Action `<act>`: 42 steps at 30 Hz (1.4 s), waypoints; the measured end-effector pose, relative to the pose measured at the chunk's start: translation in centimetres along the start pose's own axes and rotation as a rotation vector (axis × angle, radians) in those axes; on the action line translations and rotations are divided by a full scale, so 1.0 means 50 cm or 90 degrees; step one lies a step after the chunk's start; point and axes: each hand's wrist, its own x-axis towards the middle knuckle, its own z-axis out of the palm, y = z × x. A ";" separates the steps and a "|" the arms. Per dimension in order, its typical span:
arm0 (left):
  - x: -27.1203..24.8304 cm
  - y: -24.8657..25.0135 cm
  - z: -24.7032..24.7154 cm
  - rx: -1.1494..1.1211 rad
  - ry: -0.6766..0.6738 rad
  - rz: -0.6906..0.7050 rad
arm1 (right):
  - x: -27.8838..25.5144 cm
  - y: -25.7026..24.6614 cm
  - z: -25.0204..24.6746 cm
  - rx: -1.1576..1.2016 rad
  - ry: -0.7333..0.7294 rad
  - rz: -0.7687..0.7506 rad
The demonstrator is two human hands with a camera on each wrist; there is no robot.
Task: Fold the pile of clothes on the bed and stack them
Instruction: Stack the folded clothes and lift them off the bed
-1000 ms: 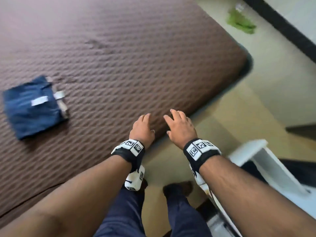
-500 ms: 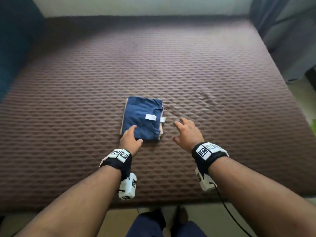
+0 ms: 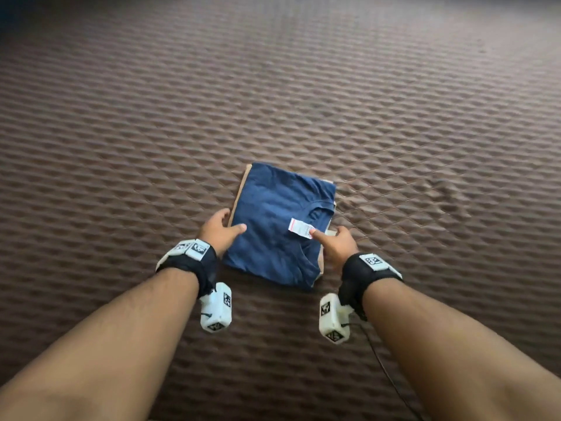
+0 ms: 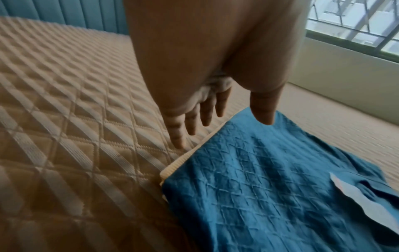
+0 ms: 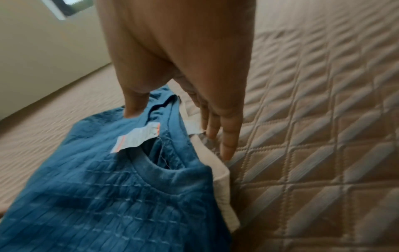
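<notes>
Both hands [image 3: 220, 230] [image 3: 337, 246] now closed in, flanking folded blue shirt [image 3: 273, 226].

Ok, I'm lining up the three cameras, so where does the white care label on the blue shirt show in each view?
Head: white care label just right of centre, at the right hand's thumb tip.
Left wrist: label at the right edge, low.
Right wrist: label left of centre, above the neckline.
Shared landmark: the cream garment edging out under the blue shirt.

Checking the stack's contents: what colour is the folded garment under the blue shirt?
Cream, or off-white; its edge shows best in the right wrist view.
</notes>
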 end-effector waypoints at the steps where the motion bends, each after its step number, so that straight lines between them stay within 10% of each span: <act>1: 0.020 -0.010 0.010 -0.031 -0.029 -0.014 | 0.035 0.017 0.016 0.086 -0.003 0.027; 10: 0.042 0.003 0.037 -0.128 -0.069 -0.070 | 0.061 0.006 0.045 0.294 -0.085 0.034; 18: -0.180 0.033 0.077 -0.203 -0.118 -0.065 | -0.107 0.081 -0.061 0.365 -0.191 0.054; 31: -0.683 0.087 0.494 0.046 -0.621 0.076 | -0.658 0.602 -0.429 0.603 0.275 0.110; 42: -1.192 -0.038 0.795 0.335 -0.950 0.151 | -1.112 1.013 -0.470 0.747 0.646 0.212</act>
